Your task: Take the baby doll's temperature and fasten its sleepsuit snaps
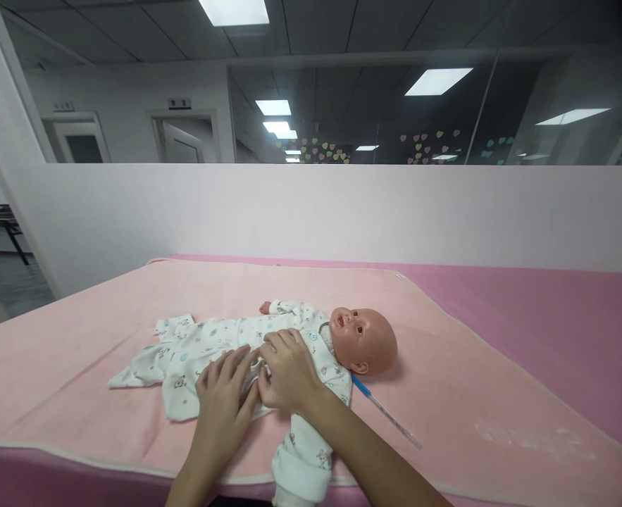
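Observation:
A baby doll (364, 341) lies on its back, head to the right, dressed in a white printed outfit (181, 366). My left hand (226, 394) is at the doll's waist, its fingers bent over the front of the outfit. Beside it, my right hand (289, 370) rests over the chest with fingers curled and thumb tucked in. Both hands appear to pinch the cloth where it bunches between them; their fingertips are partly hidden. The doll's near sleeve (303, 461) passes under my right forearm toward the front edge. By its shoulder lies a thin, clear, blue-ended thermometer (387, 413).
A peach blanket (463, 394) covers much of the pink padded surface (569, 331). Behind rises a white half wall (342, 215) with glass above. At the far left stands a dark-legged table (9, 224) beyond an opening.

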Demonstrator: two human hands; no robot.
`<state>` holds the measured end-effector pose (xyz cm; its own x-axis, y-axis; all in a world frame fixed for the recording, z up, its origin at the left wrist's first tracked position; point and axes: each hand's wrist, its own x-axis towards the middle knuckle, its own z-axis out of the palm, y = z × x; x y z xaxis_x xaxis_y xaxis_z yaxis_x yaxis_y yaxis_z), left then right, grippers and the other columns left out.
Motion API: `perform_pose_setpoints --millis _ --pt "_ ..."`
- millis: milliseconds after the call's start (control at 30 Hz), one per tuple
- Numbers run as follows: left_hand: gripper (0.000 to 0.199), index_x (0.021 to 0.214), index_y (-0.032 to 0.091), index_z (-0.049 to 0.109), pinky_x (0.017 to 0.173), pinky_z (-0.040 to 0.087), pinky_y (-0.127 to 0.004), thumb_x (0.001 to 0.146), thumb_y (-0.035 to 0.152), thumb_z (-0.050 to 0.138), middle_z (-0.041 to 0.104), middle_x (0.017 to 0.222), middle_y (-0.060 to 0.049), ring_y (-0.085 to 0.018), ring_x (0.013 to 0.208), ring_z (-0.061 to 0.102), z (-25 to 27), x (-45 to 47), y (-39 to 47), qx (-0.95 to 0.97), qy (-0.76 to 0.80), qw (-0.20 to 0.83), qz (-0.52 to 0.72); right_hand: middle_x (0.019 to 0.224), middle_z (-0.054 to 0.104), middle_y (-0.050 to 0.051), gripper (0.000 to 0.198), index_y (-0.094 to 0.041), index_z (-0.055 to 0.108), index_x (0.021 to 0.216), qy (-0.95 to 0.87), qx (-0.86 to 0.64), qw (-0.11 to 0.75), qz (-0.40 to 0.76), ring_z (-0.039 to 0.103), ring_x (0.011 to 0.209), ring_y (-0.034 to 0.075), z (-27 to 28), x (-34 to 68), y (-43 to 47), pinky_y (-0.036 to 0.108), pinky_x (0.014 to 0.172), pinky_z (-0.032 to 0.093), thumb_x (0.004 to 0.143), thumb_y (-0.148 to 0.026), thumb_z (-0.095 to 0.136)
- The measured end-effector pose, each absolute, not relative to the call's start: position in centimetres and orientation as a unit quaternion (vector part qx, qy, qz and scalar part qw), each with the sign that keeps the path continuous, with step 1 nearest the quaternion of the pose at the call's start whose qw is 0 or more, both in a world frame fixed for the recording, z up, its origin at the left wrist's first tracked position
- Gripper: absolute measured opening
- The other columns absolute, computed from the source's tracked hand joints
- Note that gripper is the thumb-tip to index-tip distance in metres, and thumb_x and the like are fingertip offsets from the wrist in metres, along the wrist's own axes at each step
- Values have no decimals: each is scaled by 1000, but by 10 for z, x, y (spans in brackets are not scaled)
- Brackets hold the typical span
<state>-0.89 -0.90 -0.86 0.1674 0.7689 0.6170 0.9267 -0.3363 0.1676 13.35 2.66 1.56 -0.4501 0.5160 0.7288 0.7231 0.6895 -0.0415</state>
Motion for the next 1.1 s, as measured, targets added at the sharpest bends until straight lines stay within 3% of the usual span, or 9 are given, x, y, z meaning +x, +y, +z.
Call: perform_pose_setpoints --millis 333,567,1100 --pt "37 117 27 49 92 27 -42 82 32 39 49 124 -4 -26 114 37 -8 -8 -10 -750 -565 121 -321 83 50 7 12 -17 49 77 -837 -387 355 -154 42 83 19 17 134 26 36 78 32 67 -23 50" --pt "33 113 26 50 92 27 -41 83 34 39 49 123 -3 -25 113 38 -7 -7 -11 -750 -566 121 -321 82 52 6 8 -16 50 77 -846 -359 360 -164 43 81 18 16 134 28 34 78 33 69 -17 48" --pt "33 111 20 51 95 25 -41 83 32 37 53 120 -7 -26 114 39 -7 -1 -10 -755 -550 179 -309 76 51 4 5 -16 49 76 -847 -358 353 -175 42 77 18 14 136 34 32 75 33 73 -18 46"
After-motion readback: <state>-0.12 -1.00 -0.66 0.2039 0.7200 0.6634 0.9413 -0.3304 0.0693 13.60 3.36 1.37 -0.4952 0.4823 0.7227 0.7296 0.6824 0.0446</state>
